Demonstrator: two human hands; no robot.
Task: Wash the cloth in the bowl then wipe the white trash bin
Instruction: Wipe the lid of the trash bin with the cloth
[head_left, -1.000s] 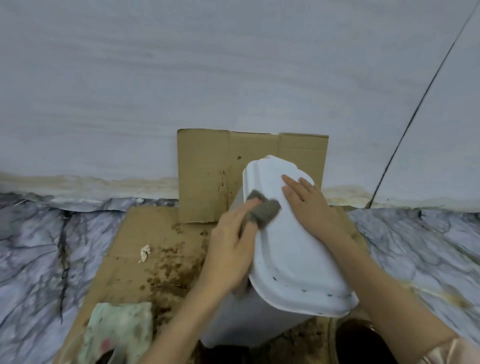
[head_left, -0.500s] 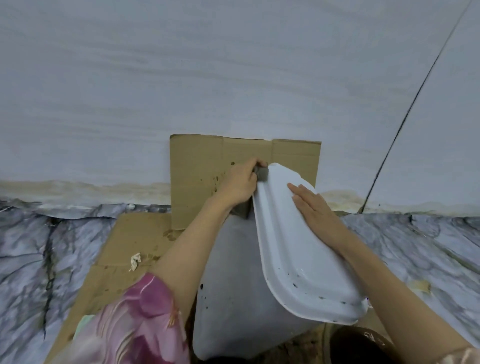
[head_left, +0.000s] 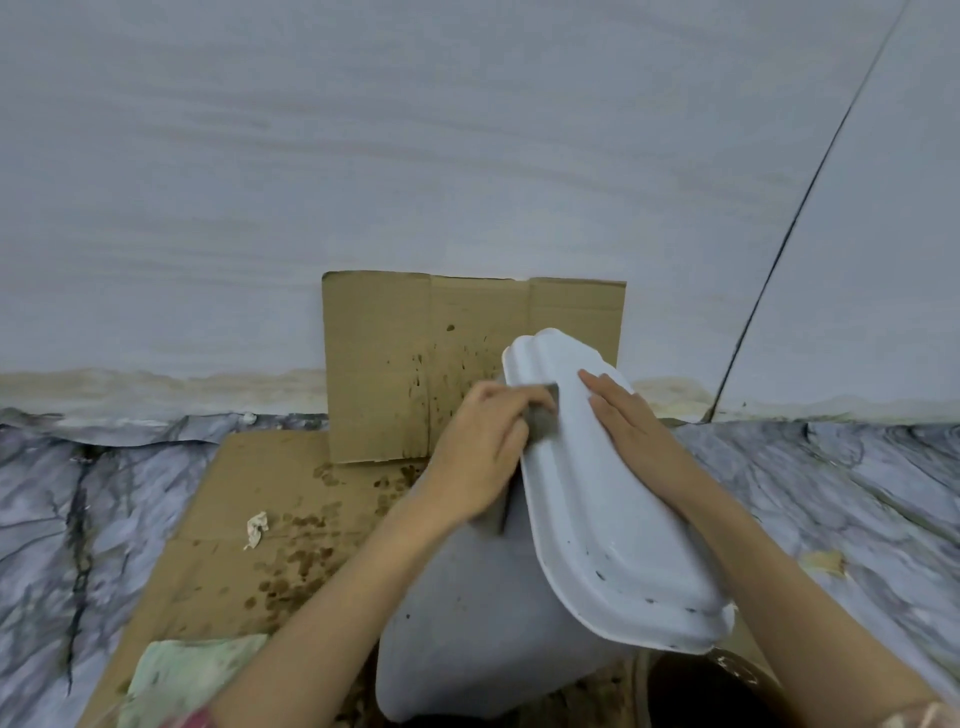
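Looking from left to right along the cardboard sheet (head_left: 208, 545) that carries everything, I note a pale green rag (head_left: 182, 675) at its near left corner and a small crumpled scrap (head_left: 256, 529) on its left half, well apart from the bin. Brown stains spread across the middle of the sheet and up the cardboard panel (head_left: 415, 358) standing at its far edge against the wall (head_left: 467, 130).

My left hand (head_left: 480, 457) has its fingers curled round the grey cloth (head_left: 543, 415) and presses it against the left edge of the lid (head_left: 613, 499), toward that lid's far end. The white trash bin (head_left: 467, 623) stands tilted at the centre of the sheet, its side facing me, with a few dark specks on it.

My right hand (head_left: 628, 421) lies flat on the lid's top surface, fingers straight and together, gripping nothing. Dark spots line the near rim of the lid.

At the near right corner a dark round vessel (head_left: 701, 691) sits partly under the lid's near end; I cannot tell what it holds.
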